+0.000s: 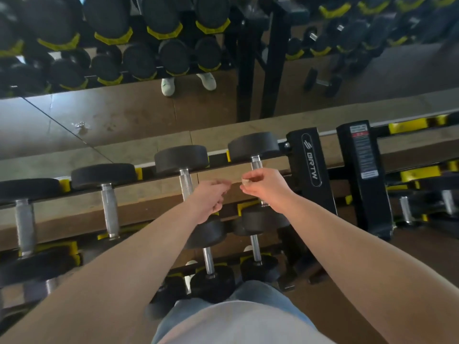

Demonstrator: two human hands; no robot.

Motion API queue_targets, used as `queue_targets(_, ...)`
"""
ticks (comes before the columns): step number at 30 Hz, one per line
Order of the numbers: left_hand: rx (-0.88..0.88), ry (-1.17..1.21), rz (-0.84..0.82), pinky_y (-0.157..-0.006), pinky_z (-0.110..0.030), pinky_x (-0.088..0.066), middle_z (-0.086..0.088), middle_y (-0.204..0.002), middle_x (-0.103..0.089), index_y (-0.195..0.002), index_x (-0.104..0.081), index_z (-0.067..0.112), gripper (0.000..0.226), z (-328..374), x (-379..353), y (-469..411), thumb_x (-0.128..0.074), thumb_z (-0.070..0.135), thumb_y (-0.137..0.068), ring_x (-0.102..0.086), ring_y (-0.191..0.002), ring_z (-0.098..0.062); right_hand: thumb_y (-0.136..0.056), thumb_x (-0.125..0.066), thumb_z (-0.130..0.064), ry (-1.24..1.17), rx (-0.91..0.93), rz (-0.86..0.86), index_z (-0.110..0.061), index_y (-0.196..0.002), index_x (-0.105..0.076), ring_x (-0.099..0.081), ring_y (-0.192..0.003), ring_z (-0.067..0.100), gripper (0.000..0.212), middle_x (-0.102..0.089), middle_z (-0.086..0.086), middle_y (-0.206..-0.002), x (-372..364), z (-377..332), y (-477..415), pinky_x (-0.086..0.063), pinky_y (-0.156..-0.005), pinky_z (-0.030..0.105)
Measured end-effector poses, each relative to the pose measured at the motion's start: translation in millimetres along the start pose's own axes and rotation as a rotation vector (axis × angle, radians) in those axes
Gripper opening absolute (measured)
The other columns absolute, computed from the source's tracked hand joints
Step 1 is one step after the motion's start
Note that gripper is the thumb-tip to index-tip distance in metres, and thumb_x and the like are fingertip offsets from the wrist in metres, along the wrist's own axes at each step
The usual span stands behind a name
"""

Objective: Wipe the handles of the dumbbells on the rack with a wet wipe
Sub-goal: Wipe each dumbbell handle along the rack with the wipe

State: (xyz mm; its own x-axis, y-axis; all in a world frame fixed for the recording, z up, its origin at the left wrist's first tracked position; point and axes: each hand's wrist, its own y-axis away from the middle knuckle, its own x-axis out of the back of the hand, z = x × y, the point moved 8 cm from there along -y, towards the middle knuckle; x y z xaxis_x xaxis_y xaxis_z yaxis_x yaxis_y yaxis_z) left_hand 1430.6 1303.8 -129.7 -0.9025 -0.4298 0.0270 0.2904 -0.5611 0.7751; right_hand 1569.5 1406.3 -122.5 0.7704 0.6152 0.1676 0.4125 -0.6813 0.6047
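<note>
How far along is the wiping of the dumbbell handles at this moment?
No handle shows clear signs of having been wiped. In hand: the right hand pinches something small and pale, perhaps the wipe; the left hand is beside it, blurred, touching no dumbbell. Left to do: apparently every handle, such as the top-row handles and the lower ones.

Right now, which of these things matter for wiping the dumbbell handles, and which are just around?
Part of the job:
- left hand
- right hand, pinching something small and pale, possibly the wipe
- dumbbell handles on the top rack row

Just around:
- rack upright
- warning label
- mirror
- white shoes reflected in it
</note>
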Motion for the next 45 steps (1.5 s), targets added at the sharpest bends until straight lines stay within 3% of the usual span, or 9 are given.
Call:
queue_targets(6,0.015,-0.074,0.022,-0.050,-0.019,-0.033,-0.003,-0.093,-0.064,-0.120,-0.069,0.020,0.021,0,-45,-9,-0.064,0.015,-0.100,-0.042,-0.064,-0.009,-0.091,-0.075,-0.023,0.313,0.118,0.141,-0.026,-0.100,-0.071,-0.071,-0.085,0.010,0.011,-0.071,-0.008,-0.092,51,-11,-19,-0.061,-0.079,0.031)
queue_targets(8,0.032,-0.046,0.058,-0.049,-0.020,-0.034,-0.004,-0.104,-0.069,-0.118,-0.069,0.022,0.018,-1,-53,-17,-0.065,0.019,-0.100,-0.043,-0.064,-0.009,-0.093,-0.073,-0.024,0.312,0.129,0.184,-0.024,-0.104,-0.073,-0.067,-0.088,0.008,0.011,-0.070,-0.011,-0.094,63,-13,-31,-0.055,-0.073,0.023)
queue_targets(11,0.052,0.014,0.115,-0.049,-0.021,-0.033,-0.002,-0.096,-0.068,-0.113,-0.069,0.022,0.013,0,-65,-33,-0.065,0.024,-0.100,-0.041,-0.059,-0.009,-0.095,-0.067,-0.018,0.373,0.213,0.194,-0.020,-0.109,-0.074,-0.062,-0.091,0.004,0.016,-0.070,-0.010,-0.102,71,-19,-47,-0.042,-0.069,0.013)
queue_targets(17,0.045,-0.001,0.198,-0.042,-0.023,-0.031,-0.006,-0.071,-0.050,-0.123,-0.070,0.020,0.024,-4,-77,-49,-0.062,0.025,-0.101,-0.036,-0.051,-0.013,-0.096,-0.067,-0.023,0.566,0.256,-0.069,-0.019,-0.108,-0.075,-0.062,-0.090,0.003,0.015,-0.071,-0.008,-0.103,66,9,-47,-0.048,-0.080,0.019)
queue_targets(21,0.040,-0.132,0.184,-0.047,-0.024,-0.039,-0.005,-0.081,-0.057,-0.135,-0.063,0.029,0.033,-11,-85,-43,-0.059,0.030,-0.103,-0.044,-0.057,-0.015,-0.094,-0.071,-0.021,0.746,0.305,-0.326,-0.020,-0.101,-0.076,-0.065,-0.091,0.007,0.009,-0.069,-0.010,-0.098,48,30,-27,-0.051,-0.085,0.024)
queue_targets(30,0.152,-0.031,0.209,-0.047,-0.022,-0.037,-0.004,-0.079,-0.056,-0.139,-0.058,0.025,0.037,-25,-80,-44,-0.061,0.026,-0.102,-0.041,-0.052,-0.010,-0.098,-0.065,-0.019,0.626,0.599,0.068,-0.016,-0.110,-0.075,-0.061,-0.091,0.011,0.016,-0.068,-0.001,-0.106,57,-21,-56,-0.047,-0.083,0.022)
queue_targets(36,0.095,-0.061,0.177,-0.050,-0.023,-0.037,-0.008,-0.084,-0.057,-0.128,-0.067,0.027,0.027,-27,-82,-44,-0.057,0.021,-0.103,-0.041,-0.057,-0.012,-0.098,-0.065,-0.018,0.946,0.641,-0.386,-0.019,-0.110,-0.078,-0.066,-0.098,0.017,0.018,-0.072,0.000,-0.106,43,22,-29,-0.054,-0.095,0.035)
queue_targets(38,0.086,-0.073,0.175,-0.050,-0.022,-0.038,-0.006,-0.083,-0.058,-0.127,-0.067,0.027,0.027,-27,-82,-43,-0.056,0.020,-0.103,-0.042,-0.060,-0.012,-0.097,-0.067,-0.020,0.934,0.622,-0.420,-0.020,-0.110,-0.079,-0.065,-0.096,0.014,0.017,-0.070,-0.004,-0.104,43,25,-28,-0.055,-0.094,0.034)
queue_targets(45,0.146,-0.056,0.199,-0.053,-0.020,-0.041,-0.006,-0.087,-0.058,-0.130,-0.064,0.028,0.027,-28,-80,-39,-0.058,0.023,-0.104,-0.045,-0.061,-0.010,-0.096,-0.067,-0.017,0.678,0.751,0.029,-0.014,-0.106,-0.077,-0.066,-0.092,0.011,0.014,-0.073,0.003,-0.104,49,-29,-56,-0.055,-0.088,0.027)
